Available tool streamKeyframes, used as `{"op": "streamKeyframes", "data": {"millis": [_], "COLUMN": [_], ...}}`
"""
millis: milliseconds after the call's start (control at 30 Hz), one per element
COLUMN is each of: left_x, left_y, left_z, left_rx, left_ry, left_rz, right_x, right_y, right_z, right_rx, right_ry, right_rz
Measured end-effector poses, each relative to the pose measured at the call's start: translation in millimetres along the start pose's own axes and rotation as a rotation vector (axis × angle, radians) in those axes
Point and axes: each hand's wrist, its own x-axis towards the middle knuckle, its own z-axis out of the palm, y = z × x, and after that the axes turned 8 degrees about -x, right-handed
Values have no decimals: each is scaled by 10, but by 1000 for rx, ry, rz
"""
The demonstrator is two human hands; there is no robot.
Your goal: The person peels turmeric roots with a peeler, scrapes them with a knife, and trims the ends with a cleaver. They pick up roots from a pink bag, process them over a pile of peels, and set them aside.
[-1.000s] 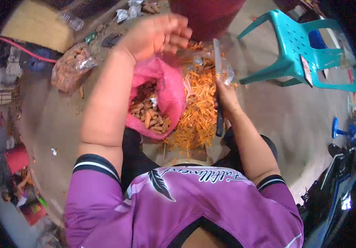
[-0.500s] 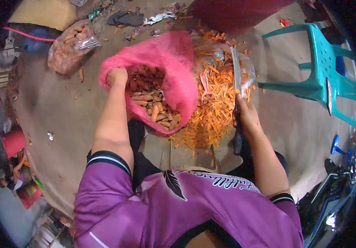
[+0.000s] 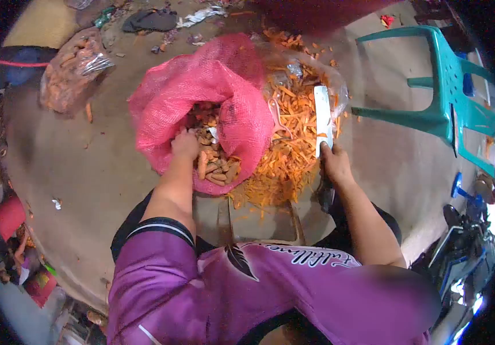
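Inside the mouth of the pink mesh sack (image 3: 246, 115), my left hand (image 3: 185, 145) reaches down at the left side of a heap of brown and orange carrot-like roots (image 3: 217, 170). Its fingertips are partly hidden, so I cannot see whether they hold anything. My right hand (image 3: 337, 164) is closed round the dark handle of a knife (image 3: 324, 115). The wide blade points away from me, with orange bits on it, over the pile of orange cut strips (image 3: 287, 158). A pink peeler (image 3: 278, 119) lies on the strips beside the sack.
A clear plastic bag of roots (image 3: 70, 75) rests on the floor at the upper left. A green plastic chair (image 3: 443, 98) stands at the right. A dark slipper (image 3: 151, 20) lies at the back. Another person is partly visible at the far left.
My left hand has let go of the sack's left rim and moved right and down into its mouth. The sack's rim has sagged inward. The knife blade now shows its broad face.
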Motion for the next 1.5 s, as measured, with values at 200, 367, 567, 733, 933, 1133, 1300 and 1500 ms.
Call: {"op": "streamKeyframes", "data": {"millis": [200, 367, 567, 733, 933, 1133, 1300, 1500], "left_x": [45, 23, -125, -428, -1105, -1956, -2677, -3225], "left_y": [-59, 134, 659, 855, 841, 1011, 1225, 1269], "left_z": [-10, -265, -963, -1696, -1751, -1732, -1778, -1774], "left_rx": [93, 80, 16, -474, -1504, -1889, -1924, -1788], "left_ry": [-10, -36, -67, -346, -516, -681, -642, -409], "left_rz": [123, 127, 157, 129, 156, 547, 600, 827], "right_x": [893, 1054, 848, 847, -116, -1364, -2180, -2944], "right_y": [159, -197, -262, 122, -52, -227, -494, -509], "right_z": [305, 885, 930, 555, -31, -343, -408, -478], "right_rx": [-578, -1111, -805, -519, 340, 524, 427, 226], "right_ry": [199, 183, -122, -56, -368, -415, -397, -366], "right_rz": [-156, -776, -244, -385, -281, -453, -585, -620]}}
